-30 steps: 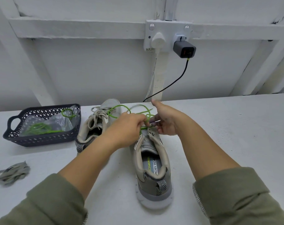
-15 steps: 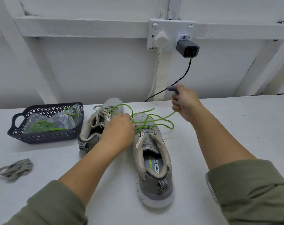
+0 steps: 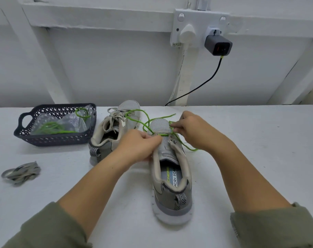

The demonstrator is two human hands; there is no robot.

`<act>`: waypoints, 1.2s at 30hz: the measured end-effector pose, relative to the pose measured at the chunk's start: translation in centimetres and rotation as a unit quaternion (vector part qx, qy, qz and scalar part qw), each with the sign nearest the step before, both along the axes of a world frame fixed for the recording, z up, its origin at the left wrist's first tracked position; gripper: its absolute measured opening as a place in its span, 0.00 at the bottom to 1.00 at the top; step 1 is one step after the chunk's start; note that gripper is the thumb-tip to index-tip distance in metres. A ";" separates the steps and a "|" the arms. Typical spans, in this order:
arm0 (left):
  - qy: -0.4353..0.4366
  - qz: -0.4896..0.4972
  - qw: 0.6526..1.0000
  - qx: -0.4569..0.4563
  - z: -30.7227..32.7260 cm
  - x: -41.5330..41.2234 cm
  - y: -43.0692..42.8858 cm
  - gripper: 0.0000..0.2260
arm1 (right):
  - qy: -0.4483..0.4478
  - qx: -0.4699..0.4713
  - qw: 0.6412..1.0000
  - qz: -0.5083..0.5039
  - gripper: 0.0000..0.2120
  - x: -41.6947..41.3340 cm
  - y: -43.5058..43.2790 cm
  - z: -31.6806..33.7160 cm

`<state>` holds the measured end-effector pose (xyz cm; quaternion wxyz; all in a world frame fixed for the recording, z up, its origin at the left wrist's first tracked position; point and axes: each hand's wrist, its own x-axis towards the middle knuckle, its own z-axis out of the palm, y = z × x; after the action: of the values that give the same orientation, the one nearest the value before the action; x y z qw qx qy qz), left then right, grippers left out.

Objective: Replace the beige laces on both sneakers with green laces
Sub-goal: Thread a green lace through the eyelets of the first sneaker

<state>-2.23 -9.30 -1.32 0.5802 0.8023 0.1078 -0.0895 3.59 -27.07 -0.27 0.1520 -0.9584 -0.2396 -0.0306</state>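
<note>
Lacing at the front eyelets of the near sneaker (image 3: 171, 178)

The left hand (image 3: 139, 147) curls its fingertips together and pinches the green lace (image 3: 163, 134) where it crosses the lowest eyelets. Just to its right, the right hand (image 3: 193, 130) pinches another stretch of the same lace over the toe. Loose loops trail beyond both hands. Just left of the left hand stands the second sneaker (image 3: 105, 138), with its beige laces (image 3: 114, 114) in place. Further left, a dark basket (image 3: 55, 140) holds a spare green lace (image 3: 50, 127). A bundled beige lace (image 3: 21, 173) lies on the white table (image 3: 259, 158), nearer the person's left sleeve.
</note>
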 end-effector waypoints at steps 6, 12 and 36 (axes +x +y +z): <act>-0.002 -0.002 1.000 -0.031 -2.1 -0.5 1.0 0.13 | 0.078 0.102 0.991 -0.032 0.08 -0.1 1.8 -0.9; -0.016 -0.019 0.998 -0.065 -3.0 -0.6 1.1 0.16 | 0.098 0.128 0.986 -0.037 0.04 -0.2 2.4 -2.1; 0.029 0.058 0.986 -0.156 -2.4 1.1 0.5 0.15 | 0.028 0.042 0.998 0.036 0.05 0.7 3.6 -3.0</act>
<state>-1.12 -8.82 -3.74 0.6992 0.6913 0.1556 -0.0949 4.33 -23.44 -3.24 0.2001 -0.9423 -0.2683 -0.0081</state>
